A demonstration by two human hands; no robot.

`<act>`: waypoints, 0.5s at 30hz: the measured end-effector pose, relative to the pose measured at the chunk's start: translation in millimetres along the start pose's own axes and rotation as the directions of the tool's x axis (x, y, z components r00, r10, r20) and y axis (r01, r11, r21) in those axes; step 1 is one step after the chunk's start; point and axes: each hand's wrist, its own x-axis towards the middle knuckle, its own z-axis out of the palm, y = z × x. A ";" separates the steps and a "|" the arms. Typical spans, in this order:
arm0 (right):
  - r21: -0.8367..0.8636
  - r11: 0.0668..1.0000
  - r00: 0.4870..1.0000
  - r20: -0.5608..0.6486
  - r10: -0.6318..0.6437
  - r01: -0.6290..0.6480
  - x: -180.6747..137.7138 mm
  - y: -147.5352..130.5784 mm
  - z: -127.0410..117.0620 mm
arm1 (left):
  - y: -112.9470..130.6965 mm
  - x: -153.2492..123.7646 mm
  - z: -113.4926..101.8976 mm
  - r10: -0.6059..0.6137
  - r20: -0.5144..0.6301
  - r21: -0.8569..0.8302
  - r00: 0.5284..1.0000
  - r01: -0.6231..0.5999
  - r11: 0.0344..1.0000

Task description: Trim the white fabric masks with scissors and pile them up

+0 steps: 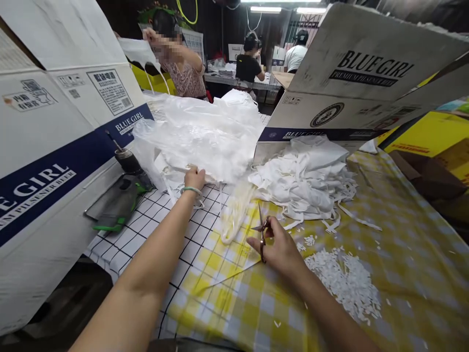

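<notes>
My right hand [280,249] holds a pair of scissors [262,230] by its handles, the blades spread and pointing away from me over the yellow checked cloth. Ahead, my left hand [195,179] is closed at the near edge of a clear plastic bag [205,127] full of white material; its fingertips are hidden, so I cannot make out what it grips. A loose tail of the plastic [236,210] lies between my hands. To the right is a heap of white cloth pieces with straps [308,178]. Small white clippings [344,283] are piled beside my right forearm.
Large Blue Girl cartons stand at left [44,146] and back right [337,98]. A green-and-black power drill [124,195] lies by the left carton. A yellow box [428,137] is at far right. Across the table, a person [183,73] lifts a white strapped piece; others sit behind.
</notes>
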 end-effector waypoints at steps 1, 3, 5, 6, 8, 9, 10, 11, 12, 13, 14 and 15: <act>0.006 1.000 1.000 0.029 -0.005 0.005 -3.3 -1.3 1.2 | 1.4 -14.0 0.1 -0.023 0.031 0.020 0.999 0.023 1.000; 0.024 1.000 0.995 0.099 0.004 -0.006 -11.5 0.5 1.1 | 2.5 -61.3 0.7 -0.038 0.109 0.042 0.993 0.033 0.999; 0.046 0.998 0.987 0.159 0.027 -0.035 -21.1 4.9 0.9 | 1.9 -126.6 1.1 -0.025 0.227 0.038 0.974 0.017 0.999; 0.065 0.996 0.982 0.184 0.041 -0.054 -26.0 7.0 1.7 | 1.9 -161.5 0.9 -0.016 0.291 0.028 0.957 0.009 1.000; 0.132 0.985 0.970 0.231 0.074 -0.106 -35.1 10.4 6.0 | 4.2 -224.9 -1.1 -0.006 0.402 0.001 0.916 0.006 1.000; 0.177 0.974 0.965 0.245 0.094 -0.139 -39.1 11.9 9.2 | 6.5 -249.5 -3.4 0.015 0.473 -0.020 0.881 -0.007 1.000; 0.220 0.960 0.961 0.253 0.115 -0.173 -42.9 13.3 12.8 | 9.0 -267.4 -6.7 0.051 0.550 -0.047 0.834 -0.030 0.998; 0.255 0.946 0.958 0.252 0.135 -0.200 -46.5 14.8 16.4 | 11.1 -277.8 -11.2 0.096 0.615 -0.081 0.783 -0.058 0.995; 0.277 0.936 0.958 0.245 0.152 -0.219 -50.1 16.2 19.7 | 12.2 -280.4 -16.5 0.141 0.658 -0.113 0.740 -0.089 0.990; 0.287 0.930 0.959 0.228 0.166 -0.229 -53.5 17.3 22.3 | 11.6 -275.7 -22.2 0.178 0.668 -0.130 0.722 -0.123 0.984; 0.288 0.929 0.962 0.210 0.177 -0.234 -56.9 17.9 24.3 | 9.2 -264.4 -27.8 0.202 0.637 -0.118 0.744 -0.165 0.979; 0.283 0.930 0.963 0.193 0.186 -0.236 -60.0 17.7 25.6 | 4.9 -247.7 -32.7 0.217 0.566 -0.074 0.795 -0.214 0.974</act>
